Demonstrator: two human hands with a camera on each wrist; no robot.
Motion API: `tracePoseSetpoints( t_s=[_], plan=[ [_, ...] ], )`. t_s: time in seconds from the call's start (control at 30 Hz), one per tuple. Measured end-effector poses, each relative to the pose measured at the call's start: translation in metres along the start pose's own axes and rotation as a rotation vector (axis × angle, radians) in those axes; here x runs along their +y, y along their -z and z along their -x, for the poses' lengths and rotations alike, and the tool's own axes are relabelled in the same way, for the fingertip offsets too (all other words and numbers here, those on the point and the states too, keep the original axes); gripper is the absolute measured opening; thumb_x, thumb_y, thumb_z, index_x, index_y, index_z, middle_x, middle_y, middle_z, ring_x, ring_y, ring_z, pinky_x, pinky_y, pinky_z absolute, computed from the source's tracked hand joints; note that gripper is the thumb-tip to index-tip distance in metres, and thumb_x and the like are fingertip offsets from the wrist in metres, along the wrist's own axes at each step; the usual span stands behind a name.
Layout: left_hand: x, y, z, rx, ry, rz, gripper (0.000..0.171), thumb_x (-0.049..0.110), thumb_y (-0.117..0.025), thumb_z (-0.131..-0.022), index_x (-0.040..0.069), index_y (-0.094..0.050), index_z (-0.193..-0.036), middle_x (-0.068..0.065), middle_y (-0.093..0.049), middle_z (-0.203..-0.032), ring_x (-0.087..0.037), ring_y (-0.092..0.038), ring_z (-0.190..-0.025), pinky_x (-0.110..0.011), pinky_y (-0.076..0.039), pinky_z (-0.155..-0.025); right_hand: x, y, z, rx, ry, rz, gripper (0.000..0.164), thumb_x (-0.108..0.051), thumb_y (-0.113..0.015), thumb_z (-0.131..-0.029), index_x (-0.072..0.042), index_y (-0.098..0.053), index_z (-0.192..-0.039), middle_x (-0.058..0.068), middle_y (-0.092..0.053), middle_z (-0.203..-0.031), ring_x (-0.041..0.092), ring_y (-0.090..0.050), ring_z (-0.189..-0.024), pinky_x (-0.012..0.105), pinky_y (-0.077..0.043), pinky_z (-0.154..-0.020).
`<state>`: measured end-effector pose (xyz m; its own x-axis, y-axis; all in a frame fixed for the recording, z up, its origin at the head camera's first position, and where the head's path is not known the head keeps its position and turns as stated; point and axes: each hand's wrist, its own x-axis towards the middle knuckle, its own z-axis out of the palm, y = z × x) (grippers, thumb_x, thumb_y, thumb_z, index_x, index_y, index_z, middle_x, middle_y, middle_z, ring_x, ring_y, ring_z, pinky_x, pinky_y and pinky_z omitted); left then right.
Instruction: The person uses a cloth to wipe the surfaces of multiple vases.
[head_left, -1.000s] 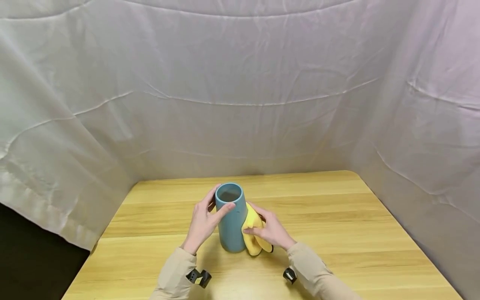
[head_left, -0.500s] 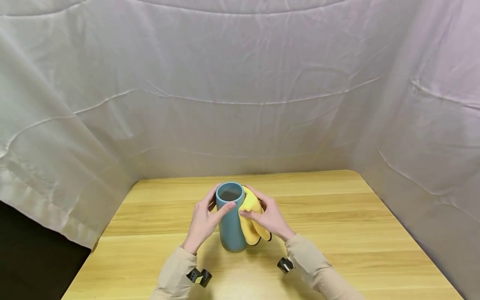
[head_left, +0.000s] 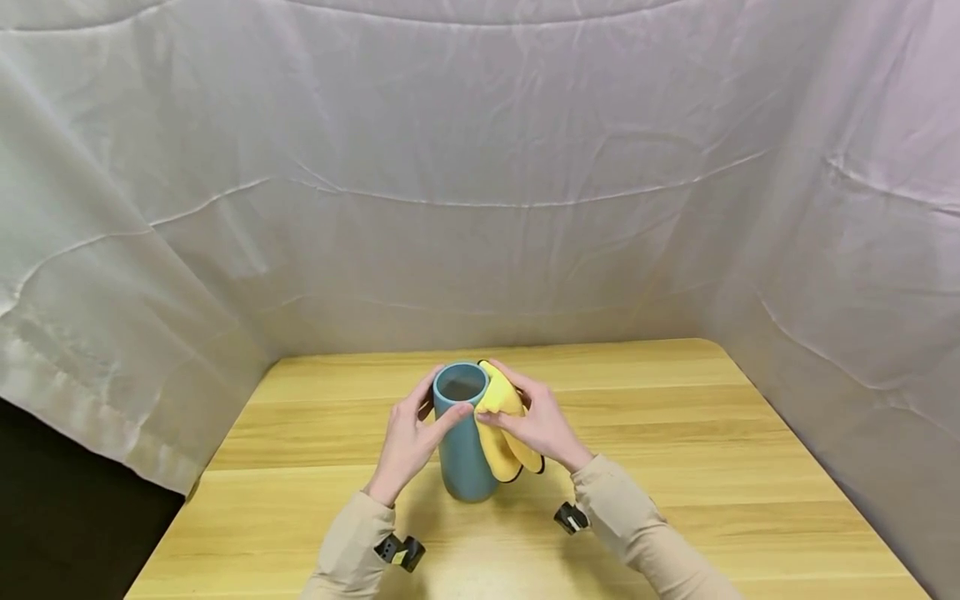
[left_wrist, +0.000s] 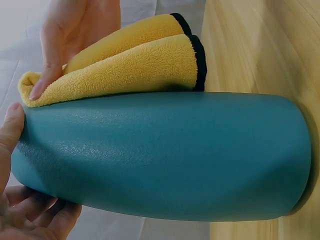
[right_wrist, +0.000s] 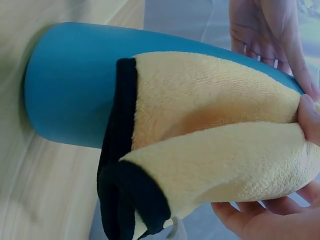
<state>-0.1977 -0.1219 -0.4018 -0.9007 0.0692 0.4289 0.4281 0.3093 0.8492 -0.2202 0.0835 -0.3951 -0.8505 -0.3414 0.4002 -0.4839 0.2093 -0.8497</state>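
Note:
A tall blue vase [head_left: 465,462] stands upright on the wooden table, its round mouth facing up. My left hand [head_left: 406,442] grips it near the rim, thumb on the near side and fingers around the far left side, as the left wrist view also shows. My right hand [head_left: 543,425] holds a folded yellow cloth [head_left: 498,446] with black edging against the vase's right side, close to the rim. In the right wrist view the cloth [right_wrist: 210,95] hangs in folds along the vase [right_wrist: 75,85], and the thumb pinches it near the top.
The light wood table [head_left: 675,467] spreads out on both sides of the vase. Grey fabric curtains [head_left: 480,267] hang behind and along both sides. A dark area [head_left: 67,508] lies beyond the table's left edge. Small black devices [head_left: 400,552] are strapped to both wrists.
My right hand and the yellow cloth have slid up the vase's right side, from about the middle to just below the rim. The left hand and the vase have stayed in place.

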Motion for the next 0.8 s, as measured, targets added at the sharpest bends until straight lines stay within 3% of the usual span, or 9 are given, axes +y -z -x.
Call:
tracePoseSetpoints(
  t_s=[0.23,0.47,0.8],
  plan=[
    [-0.002,0.001,0.000,-0.004,-0.003,0.008,0.062,0.021,-0.078,-0.089,0.010,-0.054,-0.144,-0.012,-0.068,-0.132,-0.029,-0.065,-0.124,-0.046,-0.052,-0.108,0.008,-0.001,0.004,-0.023,-0.012,0.010,0.072,-0.012,-0.083,-0.082,-0.005,-0.052,-0.146,0.018,-0.064,-0.138,0.026,-0.067,-0.110,0.023,-0.057,-0.086],
    [0.000,0.001,0.001,0.000,0.018,0.007,0.061,0.022,-0.079,-0.088,0.012,-0.055,-0.143,-0.012,-0.068,-0.133,-0.029,-0.064,-0.125,-0.047,-0.051,-0.108,0.037,-0.005,0.017,-0.068,-0.059,0.017,0.072,-0.015,-0.084,-0.082,-0.005,-0.052,-0.146,0.021,-0.067,-0.130,0.018,-0.068,-0.099,0.021,-0.058,-0.080],
    [-0.001,0.000,0.001,0.009,0.015,-0.016,0.062,0.023,-0.080,-0.088,0.011,-0.055,-0.143,-0.011,-0.068,-0.132,-0.029,-0.066,-0.123,-0.048,-0.052,-0.107,0.067,-0.009,0.030,-0.104,-0.106,0.000,0.075,-0.015,-0.084,-0.082,-0.007,-0.050,-0.148,0.020,-0.062,-0.139,0.026,-0.067,-0.110,0.021,-0.057,-0.086]
  ],
)
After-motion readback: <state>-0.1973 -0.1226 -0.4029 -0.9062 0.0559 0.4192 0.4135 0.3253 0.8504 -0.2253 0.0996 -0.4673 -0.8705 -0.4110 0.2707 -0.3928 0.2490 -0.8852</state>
